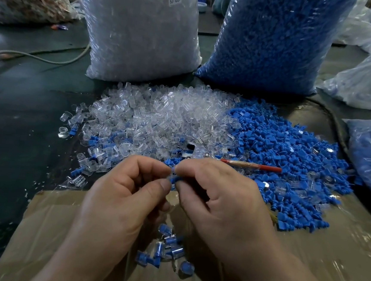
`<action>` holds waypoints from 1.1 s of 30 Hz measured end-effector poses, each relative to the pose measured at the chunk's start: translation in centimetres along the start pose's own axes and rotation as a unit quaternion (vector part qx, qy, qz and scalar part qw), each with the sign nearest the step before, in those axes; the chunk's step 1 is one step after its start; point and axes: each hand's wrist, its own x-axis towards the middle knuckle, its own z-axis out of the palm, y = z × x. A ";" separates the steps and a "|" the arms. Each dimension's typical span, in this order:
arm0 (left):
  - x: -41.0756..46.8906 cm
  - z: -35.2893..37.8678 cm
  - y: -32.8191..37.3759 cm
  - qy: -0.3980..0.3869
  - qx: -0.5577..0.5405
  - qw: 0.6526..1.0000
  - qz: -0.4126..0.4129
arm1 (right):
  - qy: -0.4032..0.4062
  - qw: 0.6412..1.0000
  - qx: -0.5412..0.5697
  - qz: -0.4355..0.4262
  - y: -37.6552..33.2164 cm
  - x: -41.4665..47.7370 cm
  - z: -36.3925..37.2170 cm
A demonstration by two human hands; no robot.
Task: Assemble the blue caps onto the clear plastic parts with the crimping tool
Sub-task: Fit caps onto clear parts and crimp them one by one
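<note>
Honestly, I worry about the cap (pixel 174 179) slipping: my left hand (pixel 129 187) and right hand (pixel 215 196) pinch it by fingertips only, so a skewed push could drop it among the finished pieces (pixel 168 248). Both meet over the far edge of the cardboard (pixel 62 208), fingers curled inward. The tool (pixel 245 164) lies idle beyond.

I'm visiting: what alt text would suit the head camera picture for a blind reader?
A left hand and a right hand pinch one small blue cap between them above cardboard. Behind lie a heap of clear plastic parts and a heap of blue caps, a red-handled tool resting where they meet.
</note>
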 end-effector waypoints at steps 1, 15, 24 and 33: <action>0.0 0.0 -0.1 0.000 0.001 1.000 0.001 | -0.002 1.000 0.001 -0.006 0.0 0.0 0.0; -0.1 -0.2 -0.1 -0.026 -0.043 0.998 -0.040 | -0.041 0.999 0.014 -0.004 0.3 -0.2 0.0; 0.1 -0.1 -0.6 0.016 0.030 0.999 0.018 | -0.095 0.986 -0.137 0.002 0.6 0.2 -0.7; 0.1 0.0 0.1 0.035 -0.025 0.999 -0.031 | -0.219 0.896 -0.342 0.178 3.7 1.1 -3.5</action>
